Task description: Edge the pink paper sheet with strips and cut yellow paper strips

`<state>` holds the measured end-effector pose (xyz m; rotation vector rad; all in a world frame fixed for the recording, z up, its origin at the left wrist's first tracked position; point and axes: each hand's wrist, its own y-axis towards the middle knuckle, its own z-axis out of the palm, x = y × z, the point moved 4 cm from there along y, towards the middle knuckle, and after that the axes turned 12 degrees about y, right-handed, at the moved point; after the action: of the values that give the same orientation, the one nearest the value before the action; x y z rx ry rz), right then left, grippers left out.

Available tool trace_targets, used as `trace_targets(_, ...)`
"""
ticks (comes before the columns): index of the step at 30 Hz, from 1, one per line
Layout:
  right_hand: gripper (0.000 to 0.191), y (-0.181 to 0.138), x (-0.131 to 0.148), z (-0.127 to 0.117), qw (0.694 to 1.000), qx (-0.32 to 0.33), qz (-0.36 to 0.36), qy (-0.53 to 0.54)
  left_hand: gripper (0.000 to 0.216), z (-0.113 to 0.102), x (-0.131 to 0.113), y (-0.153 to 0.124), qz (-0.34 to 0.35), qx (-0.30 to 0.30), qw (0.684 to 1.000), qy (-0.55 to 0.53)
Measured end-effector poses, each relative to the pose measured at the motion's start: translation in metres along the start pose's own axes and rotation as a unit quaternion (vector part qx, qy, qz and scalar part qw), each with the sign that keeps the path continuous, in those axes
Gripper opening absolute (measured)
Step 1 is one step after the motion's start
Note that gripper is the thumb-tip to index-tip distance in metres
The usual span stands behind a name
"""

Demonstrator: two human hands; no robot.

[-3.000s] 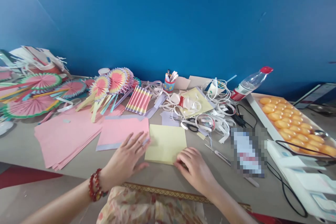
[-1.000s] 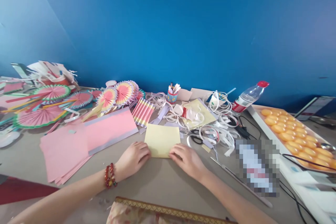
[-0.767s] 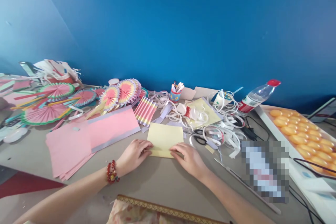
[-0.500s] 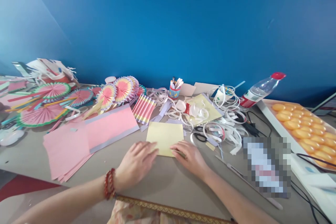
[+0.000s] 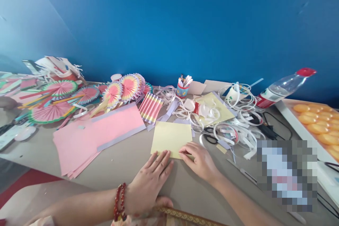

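A pale yellow square of paper [image 5: 171, 137] lies flat on the grey table [image 5: 122, 162] in front of me. My left hand [image 5: 150, 182], with a red bead bracelet at the wrist, lies flat and open, its fingertips touching the paper's near edge. My right hand [image 5: 200, 160] rests on the paper's near right corner with curled fingers pressing the edge down.
Pink paper sheets [image 5: 87, 137] lie to the left, with finished paper fans [image 5: 122, 90] behind them. White paper strips [image 5: 230, 120], scissors [image 5: 210, 138], a pen cup [image 5: 182, 88] and a plastic bottle [image 5: 284, 86] sit at the back right. An orange tray [image 5: 315, 120] is far right.
My left hand has slid back toward me and spread flat at the paper's near edge. My right hand stays on the near right corner. The view has shifted slightly left.
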<state>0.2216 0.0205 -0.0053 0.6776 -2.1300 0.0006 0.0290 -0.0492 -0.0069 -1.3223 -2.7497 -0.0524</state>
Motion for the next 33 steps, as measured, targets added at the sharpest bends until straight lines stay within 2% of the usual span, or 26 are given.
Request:
trace_targets(8, 0.014, -0.0004, -0.0009, 0.0025, 1.000, 0.011, -0.012, -0.021, 0.094, -0.0050, -0.0006, 0.0004, 0.000, 0.009, 0.999, -0.035)
trace_targets(33, 0.013, 0.0011, 0.0018, 0.0014, 1.000, 0.021, -0.016, -0.014, 0.090, 0.0024, -0.0042, -0.0046, -0.027, 0.015, 0.999, -0.012)
